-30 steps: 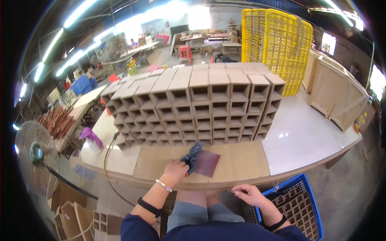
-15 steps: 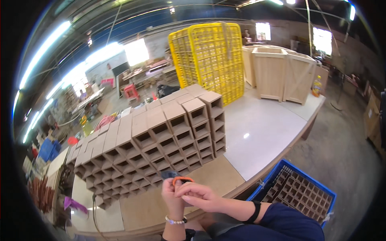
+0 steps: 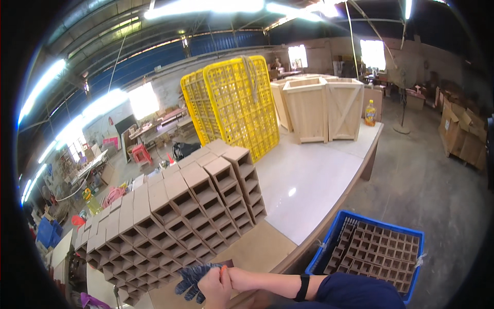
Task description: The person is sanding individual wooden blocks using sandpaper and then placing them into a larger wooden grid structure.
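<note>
My left hand (image 3: 215, 287) is closed on a dark grey knitted glove (image 3: 191, 283) with an orange cuff, in front of the stacked tubes at the near edge of the table. The glove's fingers spread out to the left, past my left hand. My right hand (image 3: 237, 278) reaches in from the right and meets the orange cuff. Its fingers are hidden behind my left hand and the glove, so I cannot tell whether they are inside it. A black band circles my right forearm.
Brown square tubes (image 3: 177, 206) are stacked on the white-topped table (image 3: 314, 170). Yellow plastic crates (image 3: 242, 103), wooden planters (image 3: 306, 110) and a bottle of yellow liquid (image 3: 370, 114) stand farther back. A blue crate (image 3: 355, 215) holding brown tubes sits at the lower right.
The view has turned right and tipped up. The glove was bunched up with its cuff held as a ring; now its fingers hang spread out and my right hand is at the cuff.
</note>
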Demonstrator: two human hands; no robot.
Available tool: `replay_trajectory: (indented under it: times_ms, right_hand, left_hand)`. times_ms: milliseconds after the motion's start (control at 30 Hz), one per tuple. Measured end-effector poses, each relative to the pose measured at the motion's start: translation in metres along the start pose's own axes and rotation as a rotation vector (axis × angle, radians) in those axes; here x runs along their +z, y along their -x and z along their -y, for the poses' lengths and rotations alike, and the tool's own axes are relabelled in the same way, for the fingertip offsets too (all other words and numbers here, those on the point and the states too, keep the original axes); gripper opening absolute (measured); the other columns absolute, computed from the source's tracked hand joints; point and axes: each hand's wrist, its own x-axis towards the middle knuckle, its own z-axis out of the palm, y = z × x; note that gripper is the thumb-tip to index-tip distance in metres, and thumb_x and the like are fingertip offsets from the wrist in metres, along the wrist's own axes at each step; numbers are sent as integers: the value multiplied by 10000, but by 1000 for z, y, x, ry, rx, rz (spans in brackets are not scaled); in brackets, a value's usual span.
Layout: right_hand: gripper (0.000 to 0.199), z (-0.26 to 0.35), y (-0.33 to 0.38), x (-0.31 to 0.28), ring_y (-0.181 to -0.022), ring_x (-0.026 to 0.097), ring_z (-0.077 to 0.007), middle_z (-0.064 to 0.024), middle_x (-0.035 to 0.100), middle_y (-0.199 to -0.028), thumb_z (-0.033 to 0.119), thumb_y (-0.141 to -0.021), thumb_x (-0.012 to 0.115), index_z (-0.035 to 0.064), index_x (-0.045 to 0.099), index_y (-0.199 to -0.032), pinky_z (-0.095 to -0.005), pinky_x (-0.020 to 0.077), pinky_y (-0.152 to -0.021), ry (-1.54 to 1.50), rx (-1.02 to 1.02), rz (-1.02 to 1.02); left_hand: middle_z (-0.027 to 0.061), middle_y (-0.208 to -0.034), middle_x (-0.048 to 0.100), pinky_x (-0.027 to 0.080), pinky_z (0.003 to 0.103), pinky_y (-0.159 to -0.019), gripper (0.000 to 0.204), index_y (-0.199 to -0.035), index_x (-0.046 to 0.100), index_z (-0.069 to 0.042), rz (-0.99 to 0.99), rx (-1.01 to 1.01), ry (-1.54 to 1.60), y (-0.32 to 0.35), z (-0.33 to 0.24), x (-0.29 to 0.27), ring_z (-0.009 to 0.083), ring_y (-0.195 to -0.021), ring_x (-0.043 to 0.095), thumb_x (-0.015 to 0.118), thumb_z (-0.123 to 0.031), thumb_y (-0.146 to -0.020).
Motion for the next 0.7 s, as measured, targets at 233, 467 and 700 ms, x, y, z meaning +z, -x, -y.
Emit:
replay_trajectory:
  times_ms: [233,467,700]
  right_hand:
    - [272,-36,1,-11,-883,584,-196,-115,584,-997,-51,-804,431,-26,497,-1067,-321,486,-766,-1187,61,-113]
    - [305,-100,2,-1,-935,577,-222,-130,564,-1097,-48,-810,432,-34,496,-1108,-337,475,-824,-1396,-25,-168]
    - [362,-100,-53,-42,-926,581,-205,-131,555,-1141,-48,-774,458,-25,494,-1134,-312,462,-831,-968,-509,9]
  left_hand:
    - [94,-540,484,378,297,-451,190,-713,528,-27,199,-145,380,21,-16,4,163,-471,475,507,-126,-873]
    - [110,-595,526,411,346,-462,119,-709,556,-62,142,276,55,-7,-41,9,286,-510,524,558,-124,-811]
    - [129,-558,468,389,362,-446,156,-677,517,-52,254,286,181,-10,-85,29,299,-482,494,552,-119,-813]
